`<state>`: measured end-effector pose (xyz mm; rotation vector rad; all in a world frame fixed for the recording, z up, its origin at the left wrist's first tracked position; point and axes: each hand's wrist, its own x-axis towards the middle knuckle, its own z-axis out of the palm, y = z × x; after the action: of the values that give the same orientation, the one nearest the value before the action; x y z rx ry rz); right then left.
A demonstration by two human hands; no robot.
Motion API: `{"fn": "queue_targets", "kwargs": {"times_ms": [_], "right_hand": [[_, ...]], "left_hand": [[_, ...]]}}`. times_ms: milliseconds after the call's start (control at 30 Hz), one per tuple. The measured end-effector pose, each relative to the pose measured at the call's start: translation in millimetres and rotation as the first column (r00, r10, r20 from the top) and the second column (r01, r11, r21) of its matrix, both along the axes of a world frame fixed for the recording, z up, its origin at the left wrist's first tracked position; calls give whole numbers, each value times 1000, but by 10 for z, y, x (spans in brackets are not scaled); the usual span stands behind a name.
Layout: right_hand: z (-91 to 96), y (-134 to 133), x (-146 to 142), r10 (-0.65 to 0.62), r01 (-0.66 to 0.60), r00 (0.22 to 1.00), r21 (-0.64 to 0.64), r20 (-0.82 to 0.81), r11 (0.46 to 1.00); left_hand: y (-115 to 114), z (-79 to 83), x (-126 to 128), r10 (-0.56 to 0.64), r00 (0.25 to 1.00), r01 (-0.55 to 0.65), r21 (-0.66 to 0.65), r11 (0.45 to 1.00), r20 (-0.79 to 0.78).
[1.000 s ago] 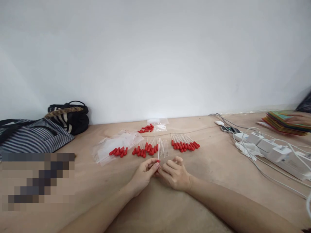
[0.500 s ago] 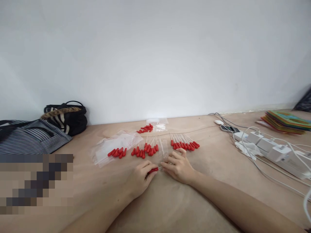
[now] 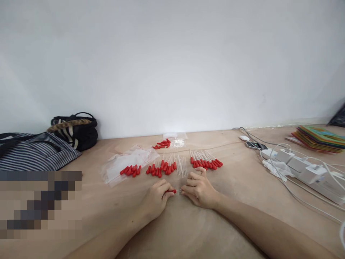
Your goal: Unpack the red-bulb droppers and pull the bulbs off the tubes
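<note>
My left hand (image 3: 159, 198) is closed on a red rubber dropper bulb (image 3: 172, 191) low over the table. Between thumb and fingers, my right hand (image 3: 199, 189) pinches a thin clear dropper tube (image 3: 179, 191), whose left end meets the bulb's mouth. How deep the tube sits in the bulb I cannot tell. Beyond my hands lie droppers with red bulbs in a right group (image 3: 207, 163) and a middle group (image 3: 161, 167). Bare clear tubes (image 3: 181, 167) are between these groups. Loose red bulbs (image 3: 130, 170) rest at the left.
Clear plastic bags (image 3: 121, 163) lie left of the droppers. Farther back are more red bulbs (image 3: 162, 144) and a bag with tubes (image 3: 178, 141). A power strip with chargers and cables (image 3: 309, 171) occupies the right, near stacked colourful boards (image 3: 320, 138). Bags (image 3: 37, 151) stand far left.
The red bulb and the tube have come together in line between my hands. My right hand has shifted slightly down and right. The view has moved a little.
</note>
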<state>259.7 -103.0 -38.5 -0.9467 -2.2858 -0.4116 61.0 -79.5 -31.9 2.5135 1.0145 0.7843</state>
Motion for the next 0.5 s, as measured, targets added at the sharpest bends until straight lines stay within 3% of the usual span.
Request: {"fn": "queue_targets", "kwargs": {"times_ms": [500], "right_hand": [[-19, 19, 5, 23, -22, 999, 46, -34, 999]], "left_hand": [[-11, 2, -17, 16, 1000, -15, -43, 999, 24]]}}
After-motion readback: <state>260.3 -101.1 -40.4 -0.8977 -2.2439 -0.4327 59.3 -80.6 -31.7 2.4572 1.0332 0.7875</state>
